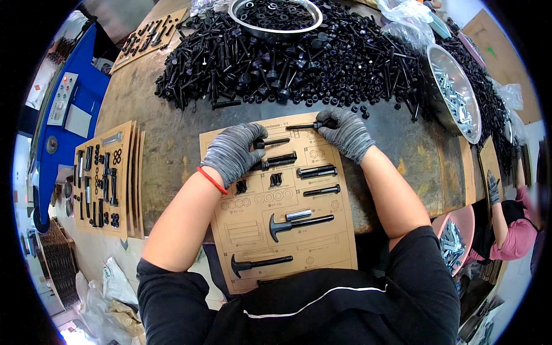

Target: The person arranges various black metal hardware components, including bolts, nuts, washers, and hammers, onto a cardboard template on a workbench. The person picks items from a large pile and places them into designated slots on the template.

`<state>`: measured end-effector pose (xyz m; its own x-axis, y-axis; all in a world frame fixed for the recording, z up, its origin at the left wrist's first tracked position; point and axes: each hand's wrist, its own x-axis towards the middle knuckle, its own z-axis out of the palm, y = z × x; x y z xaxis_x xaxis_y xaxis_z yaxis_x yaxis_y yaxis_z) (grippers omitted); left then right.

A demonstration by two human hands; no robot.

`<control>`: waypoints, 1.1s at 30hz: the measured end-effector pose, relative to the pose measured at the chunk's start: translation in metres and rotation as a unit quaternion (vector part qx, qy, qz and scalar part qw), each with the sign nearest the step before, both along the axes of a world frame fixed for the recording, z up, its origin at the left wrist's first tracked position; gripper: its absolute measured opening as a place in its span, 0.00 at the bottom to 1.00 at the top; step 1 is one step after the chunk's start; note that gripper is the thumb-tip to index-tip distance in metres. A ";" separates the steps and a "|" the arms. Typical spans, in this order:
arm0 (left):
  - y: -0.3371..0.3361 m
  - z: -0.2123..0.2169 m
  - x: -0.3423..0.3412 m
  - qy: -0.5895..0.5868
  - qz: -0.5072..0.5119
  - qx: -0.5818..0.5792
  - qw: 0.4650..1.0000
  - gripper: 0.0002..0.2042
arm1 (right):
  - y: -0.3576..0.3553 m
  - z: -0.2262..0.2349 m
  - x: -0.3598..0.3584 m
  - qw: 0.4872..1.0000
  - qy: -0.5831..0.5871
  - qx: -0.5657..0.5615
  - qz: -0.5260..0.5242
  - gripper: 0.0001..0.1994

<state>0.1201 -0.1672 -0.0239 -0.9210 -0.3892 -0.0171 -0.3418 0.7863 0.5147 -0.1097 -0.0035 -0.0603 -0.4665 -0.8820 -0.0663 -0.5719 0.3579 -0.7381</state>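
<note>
A brown cardboard sheet [334,260] printed with hardware outlines lies before me at the table's front. My left hand [234,150], in a grey knit glove, is closed on a black bolt [276,141] over the sheet's upper left. At the upper right, my gloved right hand [347,135] grips another black bolt [301,126] by its head end, its shank pointing left. Below them on the sheet lie bolt pairs [317,171], small black pieces [276,180], a single bolt [321,191], a silver cylinder [298,215] and T-shaped black bolts [302,222].
A large heap of black bolts and nuts [230,69] covers the table's far side, with a metal bowl of washers [316,23] on it. At right stands a metal bowl [476,123] of silver bolts. Filled cardboard sheets [123,221] stand at left. A co-worker [512,230] is at far right.
</note>
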 end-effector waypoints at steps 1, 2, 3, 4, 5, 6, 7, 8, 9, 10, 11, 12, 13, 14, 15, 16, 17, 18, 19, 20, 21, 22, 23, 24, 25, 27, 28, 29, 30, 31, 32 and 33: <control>0.000 -0.004 0.002 -0.004 -0.002 -0.040 0.999 0.18 | -0.003 0.002 0.004 1.000 -0.008 0.003 0.008 0.13; 0.001 -0.006 0.001 -0.008 -0.008 -0.078 0.997 0.19 | -0.005 0.004 0.006 1.000 0.006 0.012 0.017 0.13; 0.000 -0.004 0.001 -0.003 0.000 -0.061 0.998 0.19 | -0.007 0.007 0.009 0.999 0.019 0.020 0.025 0.13; 0.000 -0.002 -0.001 -0.036 0.017 -0.046 0.998 0.18 | -0.010 0.009 0.012 0.999 0.032 0.028 0.033 0.14; 0.000 0.001 -0.003 -0.070 0.035 -0.033 0.996 0.18 | -0.014 0.008 0.016 0.999 0.025 0.012 0.041 0.14; 0.001 0.002 -0.005 -0.105 0.052 -0.019 0.993 0.17 | -0.017 0.009 0.020 0.998 0.037 0.020 0.044 0.14; 0.003 0.000 -0.006 -0.099 0.063 -0.033 0.993 0.16 | -0.020 0.010 0.025 0.997 0.049 0.027 0.046 0.14; 0.005 -0.002 -0.007 -0.084 0.053 -0.054 0.994 0.16 | -0.024 0.013 0.030 0.996 0.061 0.033 0.049 0.14; 0.007 -0.003 -0.009 -0.068 0.044 -0.074 0.994 0.16 | -0.026 0.009 0.032 0.998 0.021 0.038 0.051 0.15; 0.008 -0.004 -0.009 -0.053 0.035 -0.095 0.993 0.16 | -0.026 0.006 0.034 0.998 0.026 0.028 0.052 0.16; 0.009 -0.009 -0.005 0.014 0.034 -0.112 0.993 0.16 | -0.027 0.006 0.038 0.998 0.031 0.018 0.054 0.17; 0.009 -0.011 -0.001 0.030 0.049 -0.114 0.992 0.16 | -0.027 0.007 0.042 0.998 0.036 0.007 0.057 0.17; 0.009 -0.012 0.002 0.047 0.064 -0.117 0.990 0.15 | -0.022 0.010 0.045 0.998 0.035 -0.002 0.056 0.18; 0.009 -0.014 0.004 0.064 0.075 -0.118 0.988 0.15 | -0.019 0.008 0.043 0.998 0.043 -0.014 0.051 0.18; 0.008 -0.014 0.005 0.029 0.074 -0.138 0.987 0.13 | -0.017 0.003 0.040 0.997 0.052 -0.026 0.047 0.17; 0.007 -0.015 0.004 0.017 0.074 -0.131 0.988 0.13 | -0.016 -0.001 0.038 0.997 0.060 -0.038 0.043 0.17; 0.008 -0.012 0.001 0.005 0.076 -0.124 0.989 0.13 | -0.018 -0.003 0.037 0.996 0.072 -0.030 0.045 0.18; 0.011 -0.009 -0.002 -0.006 0.077 -0.118 0.990 0.13 | -0.019 -0.008 0.035 0.996 0.065 -0.031 0.047 0.18; 0.014 -0.004 -0.005 -0.031 0.089 -0.096 0.991 0.13 | -0.021 -0.015 0.033 0.997 0.058 -0.031 0.049 0.18; 0.014 -0.005 -0.004 -0.002 0.089 -0.127 0.988 0.13 | -0.024 -0.012 0.035 0.997 0.050 -0.034 0.053 0.18; 0.015 -0.008 -0.003 0.028 0.089 -0.157 0.983 0.14 | -0.023 -0.009 0.036 0.997 0.058 -0.025 0.052 0.18; 0.016 -0.010 -0.001 0.057 0.088 -0.187 0.977 0.14 | -0.021 -0.005 0.039 0.996 0.069 -0.026 0.052 0.18; 0.019 -0.011 -0.001 0.077 0.101 -0.203 0.971 0.15 | -0.017 -0.002 0.042 0.995 0.080 -0.027 0.047 0.18; 0.018 -0.011 0.000 0.068 0.099 -0.193 0.974 0.16 | -0.016 0.000 0.043 0.995 0.091 -0.027 0.042 0.18; 0.014 -0.012 0.002 0.058 0.097 -0.183 0.977 0.17 | -0.016 -0.002 0.041 0.994 0.083 -0.061 0.042 0.18; 0.014 -0.015 0.002 0.047 0.111 -0.120 0.985 0.18 | -0.021 -0.007 0.038 0.995 0.072 -0.041 0.048 0.17; 0.014 -0.015 0.001 0.020 0.107 -0.129 0.986 0.18 | -0.023 -0.010 0.037 0.996 0.066 -0.031 0.051 0.17; 0.019 -0.004 -0.004 -0.005 0.103 -0.138 0.985 0.18 | -0.023 -0.010 0.036 0.996 0.059 -0.038 0.047 0.17; 0.022 0.002 -0.009 -0.029 0.100 -0.147 0.984 0.18 | -0.021 -0.011 0.035 0.997 0.053 -0.031 0.044 0.17; 0.023 0.001 -0.010 -0.020 0.092 -0.162 0.982 0.18 | -0.019 -0.010 0.035 0.998 0.048 -0.025 0.040 0.17; 0.023 -0.002 -0.008 0.012 0.097 -0.159 0.982 0.18 | -0.019 -0.008 0.036 0.998 0.041 -0.021 0.039 0.17; 0.022 -0.006 -0.003 0.045 0.102 -0.155 0.982 0.18 | -0.019 -0.005 0.038 0.998 0.046 -0.026 0.040 0.17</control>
<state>0.1172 -0.1451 -0.0304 -0.8161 -0.5390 0.2087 -0.4725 0.8301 0.2961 -0.0719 -0.0226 -0.0651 -0.3963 -0.9179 0.0215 -0.6638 0.2703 -0.6973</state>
